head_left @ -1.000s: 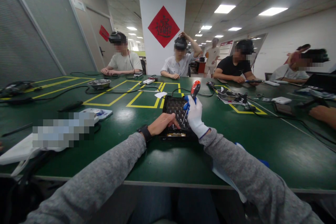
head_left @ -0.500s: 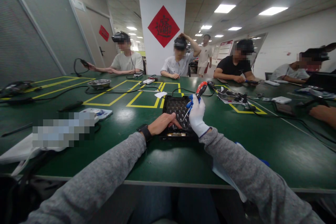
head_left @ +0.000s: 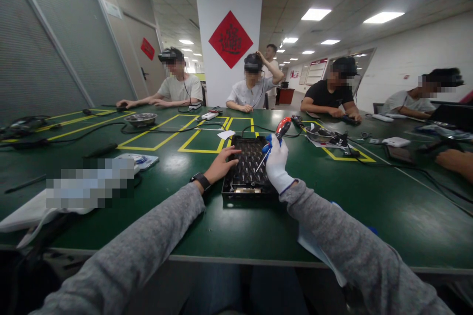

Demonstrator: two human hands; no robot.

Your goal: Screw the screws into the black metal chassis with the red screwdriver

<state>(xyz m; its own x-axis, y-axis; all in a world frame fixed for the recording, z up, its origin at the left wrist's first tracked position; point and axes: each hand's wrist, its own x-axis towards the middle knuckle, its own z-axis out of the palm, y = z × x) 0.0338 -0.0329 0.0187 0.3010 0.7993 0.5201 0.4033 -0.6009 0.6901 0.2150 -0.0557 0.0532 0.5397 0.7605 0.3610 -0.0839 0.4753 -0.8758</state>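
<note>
On the green table point(head_left: 173, 226) in front of me lies an open black case point(head_left: 226, 191) with rows of small pointed shapes inside and a pale strip at its near end. My left hand point(head_left: 220, 163), bare with a dark wristband, rests on the case's left edge with the fingers apart. A white and blue glove covers my right hand point(head_left: 277, 161). It grips a screwdriver point(head_left: 284, 127) with a red and black handle; the thin shaft slants down to the left into the case. I cannot tell whether the tip touches anything inside.
A metal bowl point(head_left: 140, 119) stands at the back left, and a white paper scrap point(head_left: 225, 134) lies beyond the case. Black cables point(head_left: 166, 131) cross the table. At right sits a cluttered metal tray point(head_left: 320, 134). Several people sit across the table.
My left hand has drawn back from inside the case to its left edge, and its fingers have spread. My right hand and the screwdriver have shifted slightly right, the handle tilting further over.
</note>
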